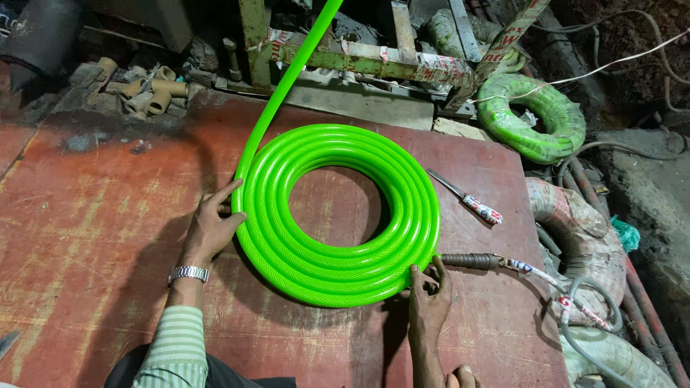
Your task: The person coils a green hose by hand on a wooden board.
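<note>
A worn red wooden worktop sits in a cluttered workshop, with dark debris and metal framing along its 12 o'clock edge. One bright green ribbed plastic hose lies flat at the centre, wound into a round coil of several turns; its free length runs straight off toward 12 o'clock, leaning slightly right. The left hand presses open against the coil's 9 o'clock edge, fingers spread. The right hand touches the coil at 5 o'clock, fingers loosely curled, not clamped. One small knife with a wrapped handle lies at 3 o'clock. One wrapped green hose bundle rests off the worktop at 2 o'clock.
</note>
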